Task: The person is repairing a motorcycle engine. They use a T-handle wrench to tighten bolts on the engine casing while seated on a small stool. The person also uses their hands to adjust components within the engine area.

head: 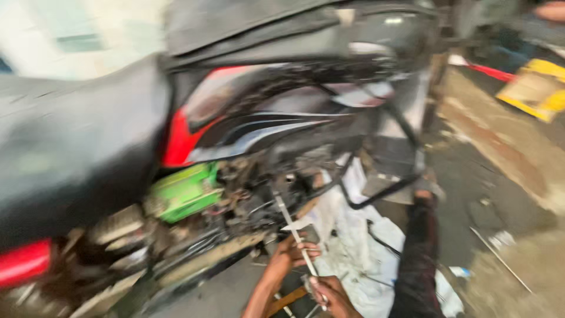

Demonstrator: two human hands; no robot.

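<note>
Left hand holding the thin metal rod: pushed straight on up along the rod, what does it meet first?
Probably the grimy engine parts under the motorcycle's black side panel, where the thin metal rod ends. The left hand points there; blur leaves depth unclear.

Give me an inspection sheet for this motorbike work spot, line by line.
Surface: gritty concrete floor, stained.
Job's things: thin metal rod held by both hands; black and red motorbike, side open; green box inside.
Clutter: white cloth; yellow board; stray rod.
Grips: left hand and right hand shut on the rod.
Cables: black cable over the cloth.
Surroundings: blurred; a dark-sleeved limb, owner unclear.
</note>
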